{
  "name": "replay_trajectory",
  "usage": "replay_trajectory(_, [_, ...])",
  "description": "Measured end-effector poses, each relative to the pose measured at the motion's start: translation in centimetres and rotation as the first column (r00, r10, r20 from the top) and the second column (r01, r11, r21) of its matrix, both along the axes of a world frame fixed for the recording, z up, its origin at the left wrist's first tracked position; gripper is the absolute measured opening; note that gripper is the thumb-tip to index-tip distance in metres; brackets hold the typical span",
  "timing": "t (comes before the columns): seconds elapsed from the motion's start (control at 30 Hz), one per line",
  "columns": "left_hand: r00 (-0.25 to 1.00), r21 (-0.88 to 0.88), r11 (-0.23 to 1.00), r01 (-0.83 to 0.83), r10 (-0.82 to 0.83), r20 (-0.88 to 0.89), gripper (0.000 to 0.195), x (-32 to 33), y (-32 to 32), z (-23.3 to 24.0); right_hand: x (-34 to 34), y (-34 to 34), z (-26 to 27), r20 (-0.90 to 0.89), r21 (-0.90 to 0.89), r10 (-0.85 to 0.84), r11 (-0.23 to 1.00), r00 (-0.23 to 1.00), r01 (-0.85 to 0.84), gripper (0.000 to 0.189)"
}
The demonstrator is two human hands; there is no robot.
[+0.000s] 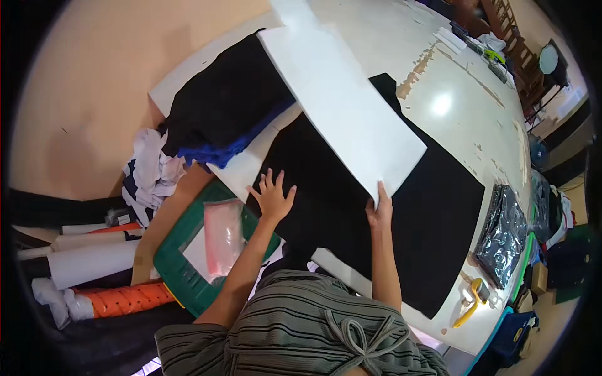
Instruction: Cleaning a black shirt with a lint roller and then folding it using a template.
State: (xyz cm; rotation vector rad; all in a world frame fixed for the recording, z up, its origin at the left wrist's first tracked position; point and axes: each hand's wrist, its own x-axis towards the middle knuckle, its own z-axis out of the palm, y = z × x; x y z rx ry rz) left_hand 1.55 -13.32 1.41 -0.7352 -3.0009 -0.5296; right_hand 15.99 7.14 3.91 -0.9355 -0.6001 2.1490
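Note:
A black garment, likely a shirt, lies spread flat on the white table. My left hand rests palm down on its left part, fingers spread. Between thumb and fingers, my right hand grips the near corner of a white rectangular board. The board slants across the garment and covers part of it; whether it is inside or on top at the far end is unclear. Beyond my left hand lies a stack of folded black cloth with blue cloth under its edge.
At right lie a plastic-wrapped black bundle and a yellow-handled brush. Left of me are a green container lid bearing a clear packet of plastic bags, white fabric scraps and several rolls. The worn table extends away.

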Motion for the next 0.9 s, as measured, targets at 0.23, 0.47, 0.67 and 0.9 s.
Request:
replay_trajectory(0.23, [0.991, 0.490, 0.870, -0.055, -0.013, 0.134, 0.041, -8.1, -3.7, 0.2, -6.6, -3.0, -4.2, 0.189, 0.228, 0.119, 0.960, 0.975, -0.161, 0.037])
replay_trajectory(0.47, [0.741, 0.652, 0.570, -0.500, -0.108, 0.663, 0.046, -15.8, -1.6, 1.0, -7.1, -4.9, -2.7, 0.477, 0.414, 0.003, 0.881, 0.879, -0.228, 0.036])
replay_trajectory(0.67, [0.842, 0.796, 0.415, -0.441, -0.116, 0.527, 0.023, -16.9, 1.4, -1.8, -7.0, -5.0, -1.3, 0.709, 0.598, -0.236, 0.702, 0.665, -0.387, 0.053])
replay_trajectory(0.9, [0.861, 0.818, 0.423, -0.391, -0.147, 0.487, 0.024, -17.0, 1.4, -3.4, -3.4, -7.0, -1.4, 0.625, 0.729, -0.599, 0.221, 0.500, -0.648, 0.079])
